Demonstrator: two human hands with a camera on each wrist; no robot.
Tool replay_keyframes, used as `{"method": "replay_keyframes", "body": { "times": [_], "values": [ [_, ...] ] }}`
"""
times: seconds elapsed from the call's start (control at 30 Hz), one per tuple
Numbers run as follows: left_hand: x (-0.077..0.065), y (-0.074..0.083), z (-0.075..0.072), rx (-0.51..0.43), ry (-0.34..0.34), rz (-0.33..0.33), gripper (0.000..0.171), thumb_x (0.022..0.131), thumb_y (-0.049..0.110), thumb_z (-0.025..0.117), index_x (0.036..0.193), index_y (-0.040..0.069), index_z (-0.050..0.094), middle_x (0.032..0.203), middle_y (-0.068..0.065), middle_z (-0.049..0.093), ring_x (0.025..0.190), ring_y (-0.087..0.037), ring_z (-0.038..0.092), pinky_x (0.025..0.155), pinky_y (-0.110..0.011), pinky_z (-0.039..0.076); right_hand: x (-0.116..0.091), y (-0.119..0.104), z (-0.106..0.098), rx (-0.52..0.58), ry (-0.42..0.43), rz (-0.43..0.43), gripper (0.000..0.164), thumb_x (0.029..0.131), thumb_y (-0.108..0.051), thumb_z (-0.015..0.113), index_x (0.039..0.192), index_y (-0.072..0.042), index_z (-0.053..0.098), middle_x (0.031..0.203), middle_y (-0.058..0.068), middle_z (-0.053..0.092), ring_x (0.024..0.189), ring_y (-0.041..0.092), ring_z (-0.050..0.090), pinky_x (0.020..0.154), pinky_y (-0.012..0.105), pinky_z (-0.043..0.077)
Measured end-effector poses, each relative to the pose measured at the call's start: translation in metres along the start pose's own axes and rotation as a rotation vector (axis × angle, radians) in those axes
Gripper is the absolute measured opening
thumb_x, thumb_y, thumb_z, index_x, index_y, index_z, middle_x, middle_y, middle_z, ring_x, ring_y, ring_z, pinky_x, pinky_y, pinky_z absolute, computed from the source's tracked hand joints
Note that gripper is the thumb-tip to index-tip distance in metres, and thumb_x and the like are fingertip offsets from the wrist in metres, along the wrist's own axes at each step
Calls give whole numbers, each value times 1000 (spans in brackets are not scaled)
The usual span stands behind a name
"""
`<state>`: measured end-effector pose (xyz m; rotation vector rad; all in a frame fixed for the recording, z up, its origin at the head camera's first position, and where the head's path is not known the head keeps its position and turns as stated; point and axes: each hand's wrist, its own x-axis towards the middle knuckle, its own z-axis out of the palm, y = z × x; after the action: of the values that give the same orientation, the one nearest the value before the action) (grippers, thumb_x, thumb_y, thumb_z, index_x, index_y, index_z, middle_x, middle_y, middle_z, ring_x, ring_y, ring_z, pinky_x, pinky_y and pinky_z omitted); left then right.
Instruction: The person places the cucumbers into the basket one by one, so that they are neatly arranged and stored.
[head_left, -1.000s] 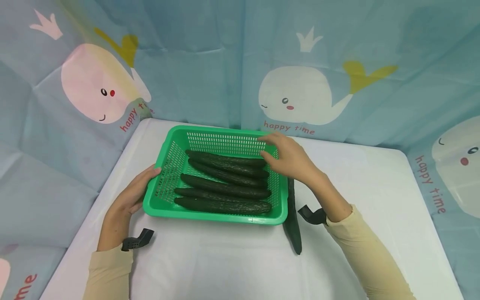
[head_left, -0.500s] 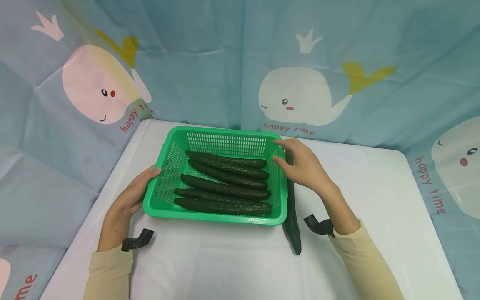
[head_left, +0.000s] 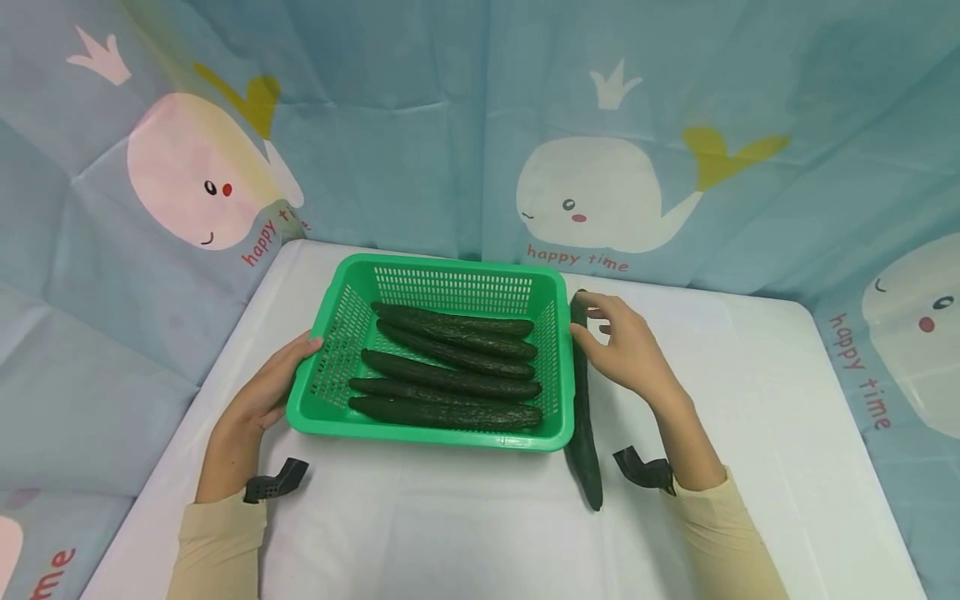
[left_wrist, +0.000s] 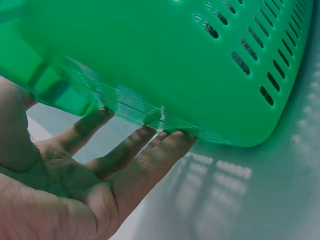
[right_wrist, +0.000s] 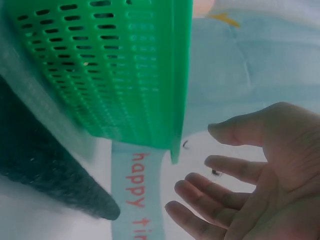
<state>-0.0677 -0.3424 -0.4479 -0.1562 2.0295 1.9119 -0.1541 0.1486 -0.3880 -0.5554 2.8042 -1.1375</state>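
A green plastic basket [head_left: 427, 436] holds several dark green cucumbers [head_left: 450, 379], lying side by side. My left hand [head_left: 266, 387] grips its left edge, a digit over the rim; in the left wrist view the fingers [left_wrist: 150, 165] touch the outer wall from below. One loose cucumber [head_left: 587, 450] lies on the table along the basket's right side. Above its far end is my right hand [head_left: 626, 346], thumb and fingers parted, holding nothing. The right wrist view has this cucumber [right_wrist: 45, 155] at left, apart from the hand [right_wrist: 260, 185].
The table has a white cover [head_left: 480, 525]. Blue curtains with printed whales [head_left: 592, 192] rise behind it and at both sides. A black wrist camera mount [head_left: 645, 471] juts from the right wrist, another mount [head_left: 277, 481] from the left.
My right hand has moved right and nearer, from over the basket's far right corner to above the loose cucumber. The left hand and the basket have stayed in place.
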Motion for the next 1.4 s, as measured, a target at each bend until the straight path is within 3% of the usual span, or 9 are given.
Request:
{"method": "replay_keyframes", "body": {
  "times": [0.1,0.3,0.53,0.63,0.93,1.23,1.4],
  "values": [
    [1,0,0,-3,6,-6,77,115,49,37,171,9,5,151,-27,44,113,-6,71,93,-35,64,-4,8,1,10,7,23,53,105,-18,65,154,-2,51,150,24,56,136,45,59,111,61,53],
    [1,1,-1,-6,3,-9,77,115,48,37,171,8,4,139,-6,55,114,-6,71,92,-33,64,-12,19,4,0,-25,85,57,105,-21,65,156,-2,47,154,26,53,136,45,59,109,60,55],
    [3,2,2,3,5,-5,76,114,49,37,171,10,5,157,-32,37,114,-5,71,93,-35,64,-20,27,12,1,-55,143,59,106,-24,63,157,0,45,153,29,54,134,48,60,105,60,58],
    [3,2,2,10,8,-5,76,114,50,36,171,9,4,160,-38,31,114,-4,70,92,-36,64,-22,29,16,-18,-71,159,60,107,-25,63,158,0,44,151,30,55,133,49,62,104,63,57],
    [3,1,1,14,4,-6,77,115,50,35,171,9,3,160,-34,30,116,-2,68,93,-30,63,-31,35,31,-72,-127,244,66,106,-31,61,160,1,41,146,29,59,128,45,65,100,64,57],
    [1,-1,2,0,-6,1,77,115,50,34,171,9,-1,165,-39,23,116,-1,68,93,-28,63,-36,43,43,-82,-147,225,71,101,-30,68,156,6,44,134,29,65,116,42,70,89,59,62],
    [-2,-1,2,12,5,-13,77,115,50,34,171,9,0,159,-31,36,115,-3,69,92,-30,63,-35,42,48,-96,-140,233,80,94,-29,75,157,7,42,131,28,66,113,41,70,87,59,62]
  ]
}}
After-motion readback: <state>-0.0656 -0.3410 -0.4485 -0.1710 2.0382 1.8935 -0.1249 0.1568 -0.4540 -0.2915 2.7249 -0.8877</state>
